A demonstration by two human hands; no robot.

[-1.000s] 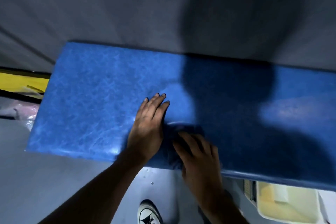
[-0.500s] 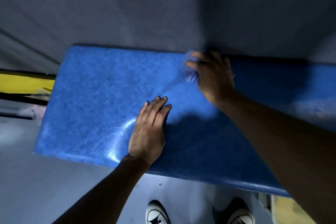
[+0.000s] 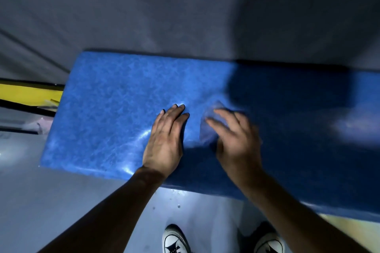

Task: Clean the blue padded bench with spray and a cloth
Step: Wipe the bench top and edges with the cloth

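Note:
The blue padded bench (image 3: 107, 104) runs across the middle of the view, its right half in shadow. My left hand (image 3: 166, 139) lies flat on the bench near its front edge, fingers straight and pointing away from me. Just to its right my right hand (image 3: 236, 139) presses a thin bluish cloth (image 3: 207, 129) against the padding with spread fingers; both are blurred by motion. Most of the cloth is hidden under that hand. No spray bottle is in view.
A grey wall (image 3: 185, 6) rises right behind the bench. A yellow and black strip (image 3: 26, 94) lies at the left, past the bench end. My two white sneakers (image 3: 174, 240) stand on the grey floor below the bench's front edge.
My right hand with the cloth went from the front edge to the bench's far edge, then came back toward the middle beside my left hand. The left hand stayed flat in place.

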